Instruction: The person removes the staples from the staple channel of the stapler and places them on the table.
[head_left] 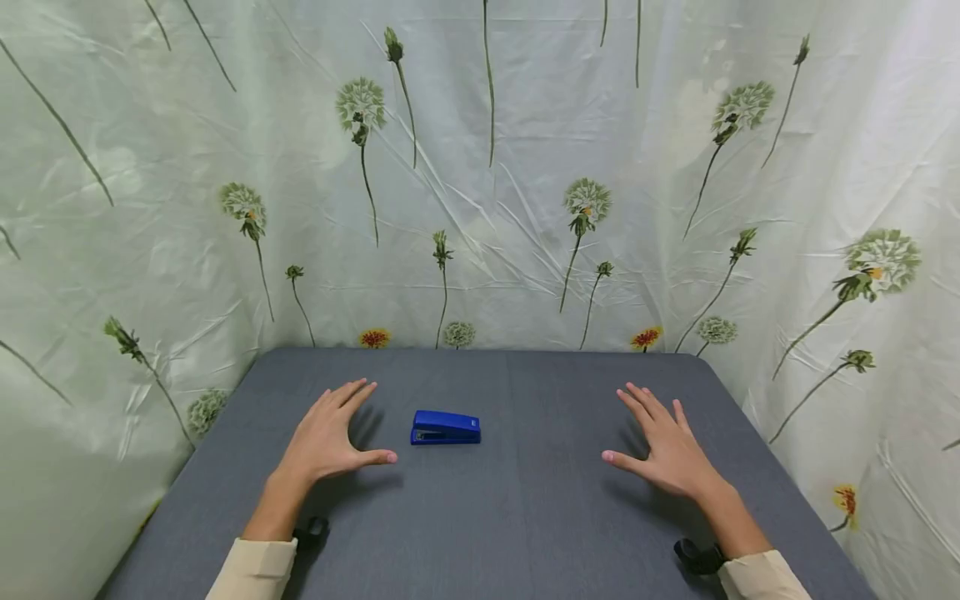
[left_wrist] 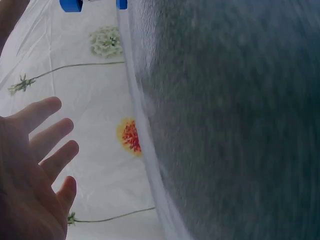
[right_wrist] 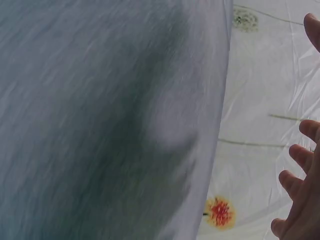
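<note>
Head: my left hand (head_left: 322, 440) and right hand (head_left: 670, 452) empty, well apart, fingers spread; blue stapler (head_left: 446, 428) on grey table (head_left: 517, 533) between them, nearer the left; dandelion-print curtain (head_left: 495, 208) behind
Left wrist: stapler mostly cut off at top edge, just blue bits; my palm (left_wrist: 25, 180) shows, hidden in head view
Right wrist: my right hand cut off at right edge, blurry shadow (right_wrist: 125, 150) on table

Both hands (head_left: 325, 439) (head_left: 672, 452) hover well apart, fingers (head_left: 359, 401) extended, thumbs (head_left: 378, 457) pointing inward.
</note>
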